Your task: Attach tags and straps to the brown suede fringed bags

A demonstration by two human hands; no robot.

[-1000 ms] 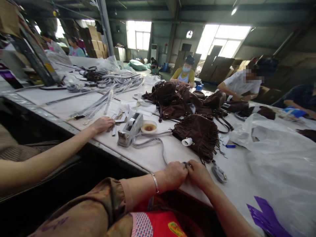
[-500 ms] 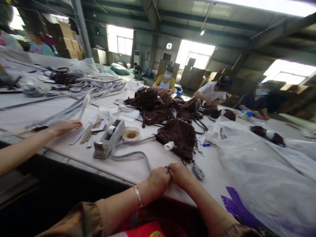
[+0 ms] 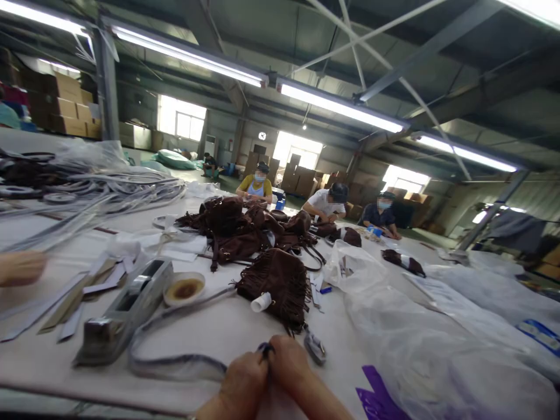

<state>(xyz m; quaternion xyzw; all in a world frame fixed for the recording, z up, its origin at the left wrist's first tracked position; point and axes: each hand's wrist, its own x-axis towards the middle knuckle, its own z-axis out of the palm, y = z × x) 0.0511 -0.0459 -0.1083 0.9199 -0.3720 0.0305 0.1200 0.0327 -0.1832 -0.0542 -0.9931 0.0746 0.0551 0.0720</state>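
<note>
Left hand (image 3: 245,379): fingers curled narrow, gripping a piece of grey strap (image 3: 192,361). Right hand (image 3: 289,360): closed narrow, thumb side against the left, pinching the same piece; its exact form is hidden by the fingers.

Strap: leaves the left hand toward 9 o'clock, loops back and runs to the left edge of the fringed brown bag (image 3: 280,280); whether it is attached there cannot be told.

Brown bag: at 12 o'clock, lying on the table (image 3: 332,361), with a white roll (image 3: 261,302) on its near side.

At 3 o'clock: a wrapped clip (image 3: 315,348), just beside the right hand; beyond it, clear plastic (image 3: 406,326).

At 4 o'clock: a purple piece (image 3: 380,394).

At 10 o'clock: a bowl (image 3: 202,287); farther out, a tape dispenser (image 3: 125,318) and paper strips (image 3: 65,300).

Changes: a co-worker's hand (image 3: 21,268), earlier by the strips, is now apart from them at the left edge. The view has swung right and upward. Both hands keep their grip together, so the strap work continues unbroken.
</note>
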